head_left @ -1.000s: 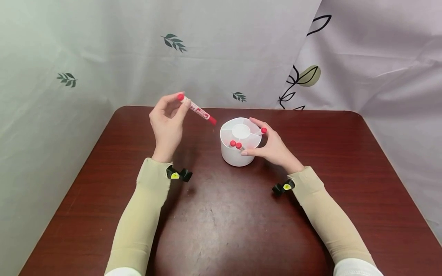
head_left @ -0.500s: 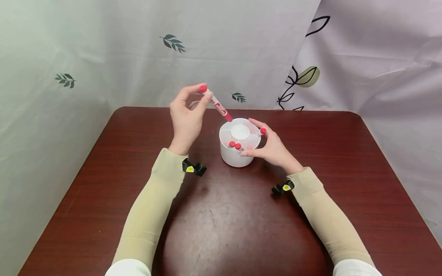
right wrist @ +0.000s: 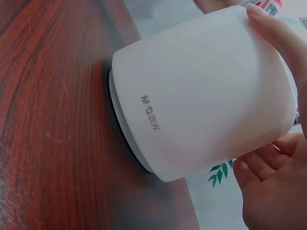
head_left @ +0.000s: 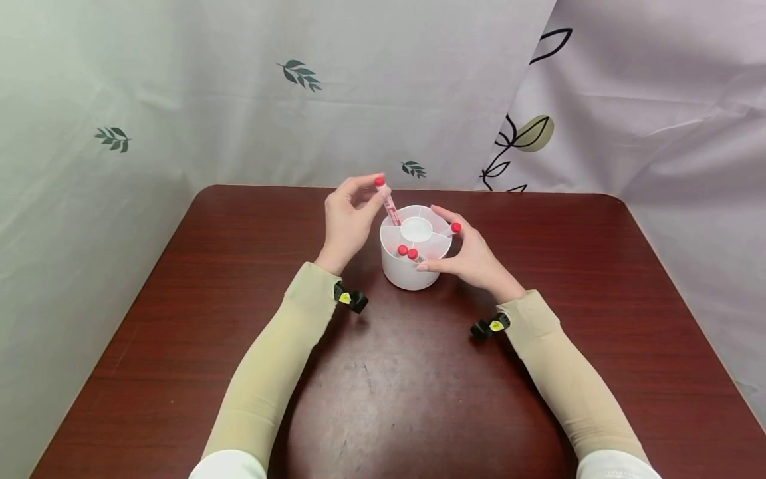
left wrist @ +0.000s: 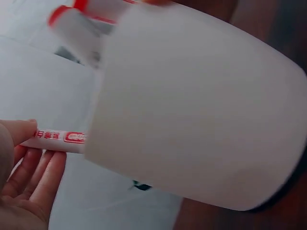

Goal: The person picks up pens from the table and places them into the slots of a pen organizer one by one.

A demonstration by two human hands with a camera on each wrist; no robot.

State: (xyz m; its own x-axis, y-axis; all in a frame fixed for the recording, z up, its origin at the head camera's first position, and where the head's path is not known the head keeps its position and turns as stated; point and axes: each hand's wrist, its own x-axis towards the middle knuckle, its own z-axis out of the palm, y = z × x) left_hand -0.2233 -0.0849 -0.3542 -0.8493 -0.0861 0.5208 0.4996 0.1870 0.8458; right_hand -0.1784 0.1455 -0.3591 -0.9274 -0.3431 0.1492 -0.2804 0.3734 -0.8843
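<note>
My left hand [head_left: 352, 216] pinches a white marker [head_left: 391, 207] with red ends near its upper end. The marker's lower end is inside the back-left compartment of a round white pen holder [head_left: 409, 276], and the wall hides that end in the left wrist view. My right hand [head_left: 479, 259] grips the holder's right side, thumb at the front rim and fingers behind. Two red-ended markers [head_left: 402, 251] lean together in the front compartment. Another marker [head_left: 456, 227] leans at the right rim, beside the right hand. Dark lettering [right wrist: 150, 113] shows on the holder's wall in the right wrist view.
The holder stands on a dark red-brown wooden table [head_left: 383, 399] towards its far edge. A pale curtain [head_left: 239, 100] with leaf prints hangs behind and along the sides. Each wrist wears a small black camera [head_left: 358, 301].
My left hand has moved right to the holder, bringing the marker over the rim, and has then lowered the marker's end into it. The right hand and holder have stayed in place.
</note>
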